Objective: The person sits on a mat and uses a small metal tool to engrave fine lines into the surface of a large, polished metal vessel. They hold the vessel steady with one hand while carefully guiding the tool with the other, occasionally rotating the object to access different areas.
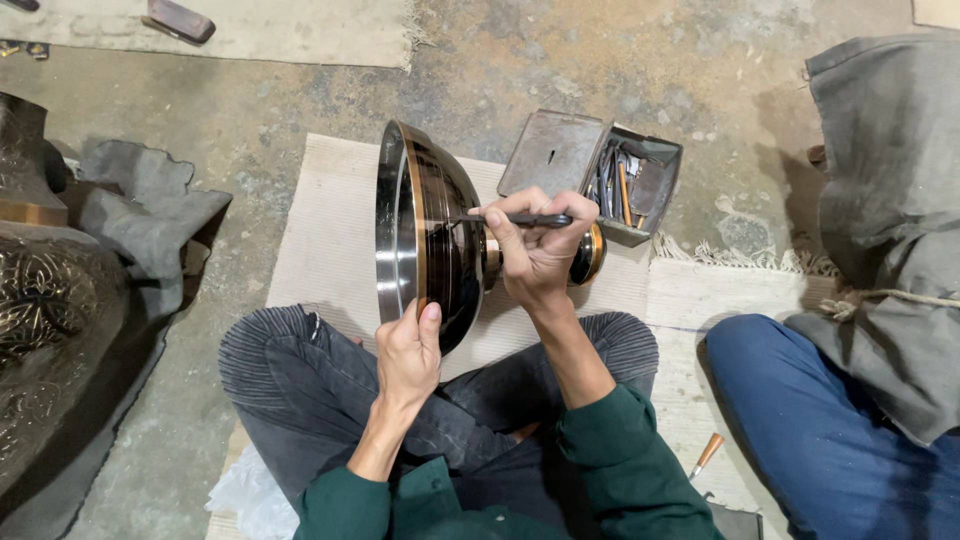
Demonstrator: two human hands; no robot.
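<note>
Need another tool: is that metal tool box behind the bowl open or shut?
Open: the metal tool box has its lid swung back flat, and tools show inside.

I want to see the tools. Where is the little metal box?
In the head view, the open metal tool box sits on the floor at upper right of centre, just beyond the right hand and the dark footed bowl it works on.

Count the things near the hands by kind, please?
Bowl: 1
Engraving tool: 1
Metal box: 1
Mat: 1
Big engraved vase: 1
Wooden-handled tool: 1
Total: 6
The left hand grips the bowl's rim; the right hand holds the engraving tool.
</note>
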